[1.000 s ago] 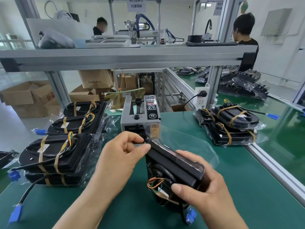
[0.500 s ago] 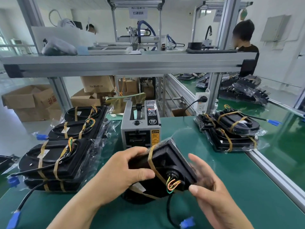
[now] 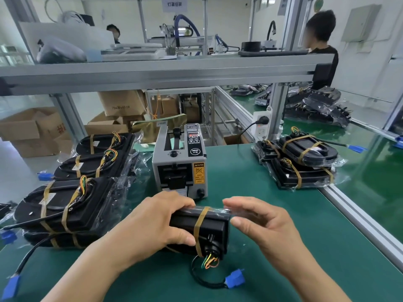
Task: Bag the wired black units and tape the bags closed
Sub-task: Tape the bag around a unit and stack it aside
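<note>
Two hands hold one unit over the desk, just before the dispenser: left hand fingers clamped round its left end, right hand pinching the bag (thumb and forefinger).

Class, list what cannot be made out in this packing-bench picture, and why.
Head view:
- black unit: its left part is hidden under the left hand.
- clear film: bag or tape, too transparent to tell; unclear whether the right hand pinches it.
- caution label on the tape dispenser: print too small.
- black object: cut off by the left edge.
</note>
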`<control>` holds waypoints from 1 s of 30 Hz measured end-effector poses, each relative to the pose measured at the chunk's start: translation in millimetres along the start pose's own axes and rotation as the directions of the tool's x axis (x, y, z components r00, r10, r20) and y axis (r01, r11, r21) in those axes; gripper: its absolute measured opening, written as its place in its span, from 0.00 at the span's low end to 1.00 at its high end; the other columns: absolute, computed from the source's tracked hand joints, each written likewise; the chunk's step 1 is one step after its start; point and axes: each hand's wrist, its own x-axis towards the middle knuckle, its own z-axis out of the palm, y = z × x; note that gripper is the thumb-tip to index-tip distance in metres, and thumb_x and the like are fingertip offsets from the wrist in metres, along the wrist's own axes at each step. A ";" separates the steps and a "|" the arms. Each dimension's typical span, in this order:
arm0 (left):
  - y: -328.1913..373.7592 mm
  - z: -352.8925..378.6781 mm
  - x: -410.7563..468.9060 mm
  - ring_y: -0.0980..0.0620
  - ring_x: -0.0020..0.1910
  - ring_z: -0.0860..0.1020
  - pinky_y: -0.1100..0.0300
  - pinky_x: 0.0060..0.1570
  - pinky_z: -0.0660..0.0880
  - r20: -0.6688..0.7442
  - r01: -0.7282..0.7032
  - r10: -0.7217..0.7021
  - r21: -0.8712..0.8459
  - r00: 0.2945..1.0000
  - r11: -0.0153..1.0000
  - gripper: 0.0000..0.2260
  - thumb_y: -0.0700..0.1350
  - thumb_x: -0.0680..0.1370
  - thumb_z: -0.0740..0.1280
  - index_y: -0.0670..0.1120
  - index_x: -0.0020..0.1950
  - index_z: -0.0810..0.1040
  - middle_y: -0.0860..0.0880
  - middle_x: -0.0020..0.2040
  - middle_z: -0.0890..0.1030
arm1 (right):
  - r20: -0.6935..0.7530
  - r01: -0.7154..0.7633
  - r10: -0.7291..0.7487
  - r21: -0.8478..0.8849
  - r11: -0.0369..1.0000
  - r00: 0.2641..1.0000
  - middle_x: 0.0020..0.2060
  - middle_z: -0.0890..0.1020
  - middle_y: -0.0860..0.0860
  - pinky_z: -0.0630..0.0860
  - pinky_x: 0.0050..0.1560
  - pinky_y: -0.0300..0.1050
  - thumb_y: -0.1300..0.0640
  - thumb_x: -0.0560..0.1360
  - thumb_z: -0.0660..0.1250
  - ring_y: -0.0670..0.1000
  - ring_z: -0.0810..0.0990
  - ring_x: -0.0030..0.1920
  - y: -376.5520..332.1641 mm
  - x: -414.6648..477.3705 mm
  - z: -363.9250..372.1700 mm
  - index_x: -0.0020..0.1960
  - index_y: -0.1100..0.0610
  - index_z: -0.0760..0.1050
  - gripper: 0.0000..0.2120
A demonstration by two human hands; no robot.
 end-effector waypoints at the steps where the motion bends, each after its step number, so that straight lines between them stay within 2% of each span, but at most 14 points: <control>1: -1.3 2.3 0.8 0.64 0.54 0.72 0.62 0.57 0.70 0.007 -0.009 0.009 0.024 1.000 1.000 0.25 0.61 0.63 0.76 0.70 0.57 0.70 0.67 0.52 0.74 | 0.001 0.009 -0.008 -0.019 1.000 1.000 0.53 0.86 0.48 0.77 0.56 0.36 0.59 0.68 0.75 0.48 0.84 0.56 0.5 0.3 0.1 0.50 0.47 0.86 0.12; 6: -4.2 11.2 4.1 0.66 0.55 0.70 0.63 0.58 0.69 0.028 -0.045 0.044 0.041 0.999 0.998 0.25 0.60 0.64 0.76 0.64 0.59 0.74 0.65 0.51 0.75 | 0.013 0.077 -0.076 -0.222 0.972 0.997 0.47 0.87 0.42 0.76 0.54 0.32 0.64 0.72 0.73 0.43 0.84 0.52 -1.1 5.5 1.1 0.44 0.49 0.87 0.10; 10: -3.9 10.7 3.5 0.66 0.53 0.70 0.64 0.56 0.69 0.023 -0.059 0.058 0.056 0.998 0.997 0.24 0.58 0.65 0.77 0.63 0.59 0.74 0.64 0.49 0.75 | -0.104 0.069 -0.109 -0.329 0.942 0.989 0.40 0.86 0.43 0.78 0.47 0.34 0.63 0.74 0.73 0.44 0.85 0.44 2.7 9.4 7.9 0.42 0.49 0.85 0.10; 13: -2.0 10.8 1.1 0.65 0.53 0.70 0.65 0.55 0.67 0.031 -0.082 0.080 0.080 0.996 0.993 0.24 0.58 0.65 0.78 0.62 0.59 0.75 0.64 0.49 0.74 | -0.232 -0.049 -0.001 -0.211 0.976 0.973 0.35 0.86 0.47 0.79 0.43 0.37 0.61 0.75 0.71 0.45 0.84 0.38 6.0 9.9 18.9 0.41 0.48 0.83 0.09; 17: -1.2 9.7 1.5 0.66 0.54 0.70 0.64 0.57 0.68 0.021 -0.043 0.042 0.049 0.999 0.998 0.25 0.57 0.65 0.78 0.62 0.60 0.75 0.64 0.50 0.75 | -0.283 -0.162 0.132 -0.083 0.983 0.950 0.36 0.86 0.49 0.82 0.46 0.44 0.58 0.76 0.70 0.50 0.85 0.39 6.0 9.1 26.1 0.42 0.48 0.83 0.06; 20: 1.5 8.1 4.6 0.65 0.54 0.71 0.62 0.57 0.69 0.045 -0.024 0.022 0.037 0.999 0.999 0.25 0.56 0.65 0.78 0.62 0.60 0.75 0.64 0.50 0.75 | -0.175 -0.208 0.211 0.035 0.978 0.962 0.43 0.88 0.50 0.80 0.54 0.44 0.54 0.74 0.72 0.50 0.86 0.48 7.0 3.7 13.7 0.48 0.45 0.83 0.06; 22: 2.9 7.0 6.2 0.63 0.54 0.72 0.61 0.58 0.70 0.060 -0.010 0.009 0.028 0.998 1.000 0.25 0.55 0.65 0.78 0.62 0.59 0.75 0.62 0.51 0.76 | -0.014 -0.253 0.256 0.106 0.962 0.967 0.50 0.87 0.50 0.78 0.54 0.38 0.51 0.68 0.76 0.49 0.85 0.54 9.8 -2.5 3.3 0.55 0.42 0.81 0.16; 23: 3.6 6.3 6.2 0.63 0.55 0.72 0.62 0.58 0.70 0.070 -0.006 0.004 0.026 0.998 1.000 0.25 0.55 0.64 0.78 0.61 0.60 0.76 0.62 0.51 0.77 | 0.051 -0.275 0.271 0.129 0.953 0.961 0.52 0.87 0.51 0.78 0.53 0.36 0.53 0.65 0.78 0.50 0.84 0.55 11.3 -4.5 0.4 0.56 0.43 0.81 0.20; 25: 5.4 2.8 6.9 0.65 0.54 0.73 0.69 0.54 0.70 0.110 0.011 -0.011 0.006 0.994 1.000 0.26 0.58 0.63 0.78 0.63 0.59 0.76 0.64 0.52 0.77 | 0.104 -0.261 0.250 0.117 0.958 0.963 0.51 0.87 0.54 0.79 0.51 0.37 0.60 0.65 0.81 0.53 0.85 0.54 15.6 -6.5 -2.0 0.55 0.47 0.83 0.21; 27: 7.0 -2.8 9.2 0.68 0.52 0.76 0.72 0.50 0.71 0.096 0.072 -0.058 -0.146 0.994 0.987 0.26 0.63 0.61 0.77 0.63 0.58 0.79 0.67 0.53 0.79 | 0.049 -0.215 0.211 0.080 0.973 0.976 0.49 0.87 0.53 0.79 0.52 0.38 0.60 0.64 0.78 0.54 0.85 0.53 17.9 -7.5 1.2 0.53 0.48 0.84 0.19; 29: 3.0 -5.9 18.5 0.67 0.45 0.80 0.71 0.45 0.72 -0.111 0.148 -0.218 -0.444 0.970 0.884 0.17 0.61 0.67 0.76 0.57 0.53 0.84 0.63 0.48 0.84 | -0.035 -0.173 0.176 0.074 0.982 0.984 0.47 0.88 0.52 0.80 0.50 0.36 0.58 0.62 0.76 0.51 0.86 0.50 18.8 -10.0 4.6 0.51 0.46 0.85 0.18; 30: -2.8 -5.3 26.6 0.65 0.38 0.81 0.70 0.42 0.72 -0.218 0.176 -0.365 -0.589 0.905 0.789 0.11 0.57 0.71 0.74 0.54 0.49 0.85 0.59 0.43 0.85 | -0.076 -0.154 0.161 0.084 0.984 0.984 0.45 0.88 0.52 0.79 0.49 0.34 0.59 0.61 0.75 0.50 0.86 0.48 18.5 -12.2 5.3 0.49 0.47 0.86 0.17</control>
